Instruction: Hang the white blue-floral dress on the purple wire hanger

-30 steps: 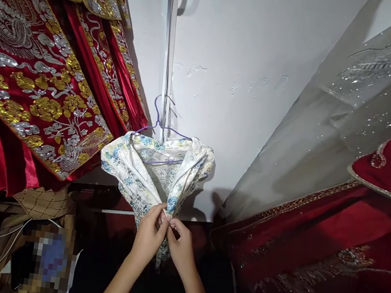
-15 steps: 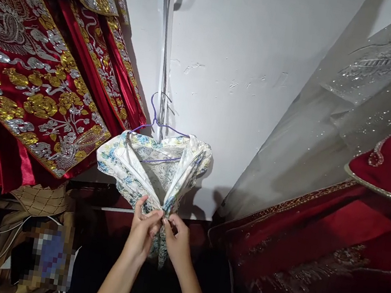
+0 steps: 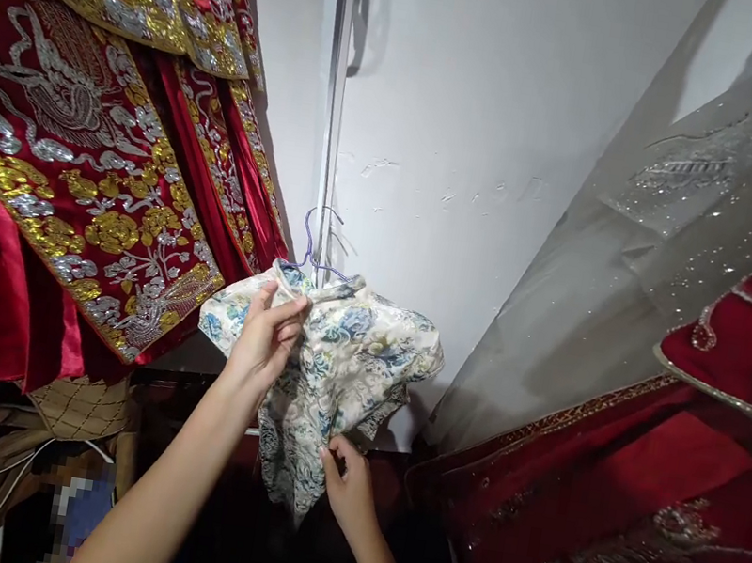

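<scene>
Take the purple hanger (image 3: 309, 258) as reference. Locate the floral garment (image 3: 329, 350) on and directly below it, in front of the white wall (image 3: 462, 95), tapering downward to a narrow lower end.

Watch for slippage of the neckline off one arm of the hanger; likely cause, uneven downward pull. Guard also against swinging or unhooking of the hanger, most likely from a sharp tug; hook support not clear from this view. Allow for bunching or skewed front edges from gripping at two different heights below the hanger. Treat loss of cloth from a light fingertip hold as a further risk.

Check the left hand (image 3: 266, 335), just below the hanger and slightly left: find fingers mostly bent and drawn together at the neckline, apparently closed on the cloth edge, with one finger raised. Check the right hand (image 3: 345, 481), well below the hanger and to the right: find thumb and forefinger nearly meeting, apparently pinching cloth. Cannot confirm exact contact points; partly hidden.
</scene>
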Demonstrator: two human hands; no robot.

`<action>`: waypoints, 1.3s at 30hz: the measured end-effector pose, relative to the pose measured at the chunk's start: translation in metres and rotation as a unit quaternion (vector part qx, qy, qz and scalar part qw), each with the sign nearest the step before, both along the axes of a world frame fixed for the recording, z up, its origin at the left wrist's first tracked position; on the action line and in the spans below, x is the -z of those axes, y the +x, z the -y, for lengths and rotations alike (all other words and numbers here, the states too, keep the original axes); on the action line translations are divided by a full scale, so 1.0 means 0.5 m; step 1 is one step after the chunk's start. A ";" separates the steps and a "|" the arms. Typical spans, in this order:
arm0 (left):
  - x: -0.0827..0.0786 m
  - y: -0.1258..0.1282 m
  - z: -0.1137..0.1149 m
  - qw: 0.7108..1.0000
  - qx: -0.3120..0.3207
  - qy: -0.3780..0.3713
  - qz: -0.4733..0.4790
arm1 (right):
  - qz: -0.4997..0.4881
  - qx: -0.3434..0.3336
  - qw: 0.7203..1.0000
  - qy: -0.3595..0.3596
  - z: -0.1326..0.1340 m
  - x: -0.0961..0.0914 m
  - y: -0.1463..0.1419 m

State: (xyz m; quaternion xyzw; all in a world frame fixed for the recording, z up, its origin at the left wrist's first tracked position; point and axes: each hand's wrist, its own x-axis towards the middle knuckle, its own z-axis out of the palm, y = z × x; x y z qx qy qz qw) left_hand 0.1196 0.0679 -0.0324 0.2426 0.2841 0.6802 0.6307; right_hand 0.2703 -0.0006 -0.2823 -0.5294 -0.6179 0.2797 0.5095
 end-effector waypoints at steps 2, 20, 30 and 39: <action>0.002 0.000 -0.002 0.999 -0.016 0.025 -0.019 | 0.000 0.004 1.000 -0.011 0.003 0.015 0.010; 0.061 0.002 0.040 0.966 -0.072 0.152 -0.198 | 0.078 -0.115 0.969 0.202 -0.143 -0.477 -0.015; 0.137 0.007 0.016 0.946 -0.105 0.137 -0.274 | 0.035 -0.085 0.968 0.235 -0.146 -0.486 -0.030; 0.282 -0.058 0.022 0.899 0.087 0.072 -0.423 | -0.236 -0.006 0.944 0.231 -0.163 -0.509 0.175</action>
